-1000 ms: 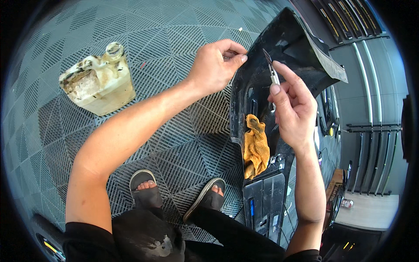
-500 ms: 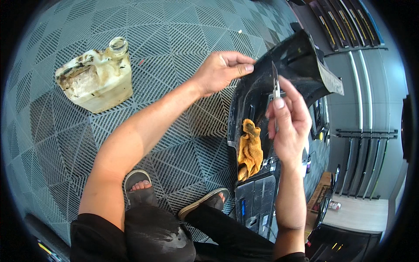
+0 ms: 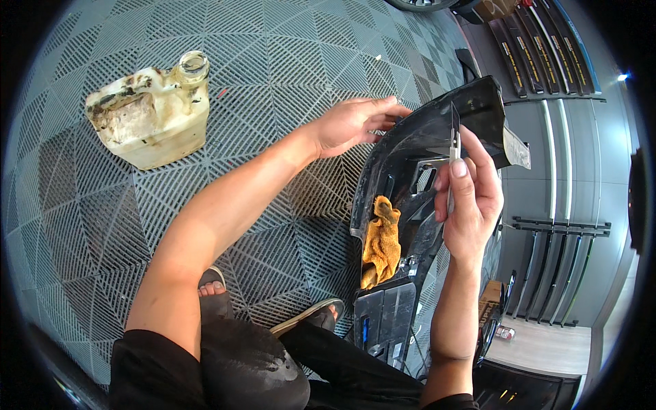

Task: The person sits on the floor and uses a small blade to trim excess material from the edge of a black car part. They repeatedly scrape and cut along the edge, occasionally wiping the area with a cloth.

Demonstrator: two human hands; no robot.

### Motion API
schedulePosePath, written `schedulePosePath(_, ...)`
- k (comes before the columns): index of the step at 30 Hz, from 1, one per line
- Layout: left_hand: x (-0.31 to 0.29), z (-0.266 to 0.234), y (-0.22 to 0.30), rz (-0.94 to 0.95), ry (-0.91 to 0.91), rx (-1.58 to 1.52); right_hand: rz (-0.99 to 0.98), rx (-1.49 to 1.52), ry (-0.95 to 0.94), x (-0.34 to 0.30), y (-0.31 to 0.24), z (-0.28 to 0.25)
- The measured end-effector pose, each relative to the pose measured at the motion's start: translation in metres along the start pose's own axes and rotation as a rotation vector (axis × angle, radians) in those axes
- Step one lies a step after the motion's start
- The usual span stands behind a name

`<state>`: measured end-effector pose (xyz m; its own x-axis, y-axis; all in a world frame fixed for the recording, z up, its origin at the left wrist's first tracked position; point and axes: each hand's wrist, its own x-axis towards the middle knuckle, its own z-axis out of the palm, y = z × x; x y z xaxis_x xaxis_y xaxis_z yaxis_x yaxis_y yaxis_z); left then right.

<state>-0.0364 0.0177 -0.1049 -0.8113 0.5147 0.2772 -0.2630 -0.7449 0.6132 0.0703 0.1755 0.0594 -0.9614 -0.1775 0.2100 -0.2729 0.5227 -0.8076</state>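
A black moulded plastic car panel (image 3: 410, 147), looking like a bumper piece, stands tilted at centre right. My left hand (image 3: 352, 126) is at its upper left edge, thumb and fingers stretched out and apart; the fingertips reach the rim, and whether they touch it I cannot tell. In front of the panel my right hand (image 3: 471, 191) pinches a utility knife (image 3: 454, 145) between thumb and fingers, its thin blade pointing up. An orange cloth (image 3: 381, 246), stained dark in places, lies crumpled in the panel's lower part.
A dirty, yellowed plastic tank (image 3: 154, 119) with a round neck stands on the grey grid floor tiles (image 3: 273, 61) at left. Below the panel is a black case (image 3: 386, 321). Long strips hang on a wall rack (image 3: 560, 229) at right, near a pale bench top (image 3: 547, 345).
My left hand has loosened from a pinch on the panel's edge to spread fingers. The knife and right hand sit slightly farther right in the picture, and the view has shifted a little.
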Motion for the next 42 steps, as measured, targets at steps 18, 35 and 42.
schedulePosePath(18,-0.026,0.02,-0.011,0.201,0.22,0.289,-0.146,-0.431,0.021,0.011,0.016,-0.002)
schedulePosePath(35,0.003,0.054,0.034,0.674,0.34,0.684,-0.636,-0.557,0.239,0.046,0.028,-0.006)
schedulePosePath(42,0.0,0.054,0.035,0.641,0.357,0.724,-0.653,-0.623,0.238,0.055,0.032,-0.004)
